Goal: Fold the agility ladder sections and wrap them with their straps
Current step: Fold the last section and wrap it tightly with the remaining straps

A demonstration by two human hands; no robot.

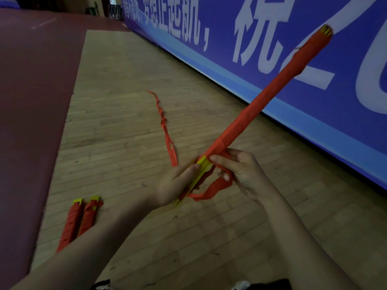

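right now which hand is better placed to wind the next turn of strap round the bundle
Right, probably. The right hand pinches the loose strap beside the bundle; the left hand is busy gripping the bundle's yellow end to steady it.

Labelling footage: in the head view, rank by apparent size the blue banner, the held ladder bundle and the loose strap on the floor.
blue banner
held ladder bundle
loose strap
The bundle's nearness makes the last two unsure.

Yellow ladder bundle (261, 105) is pointing up and away, mostly wrapped in red strap (210, 190), loose end looping below. Two wrapped bundles (71, 222) are lying side by side on the floor (125, 80).
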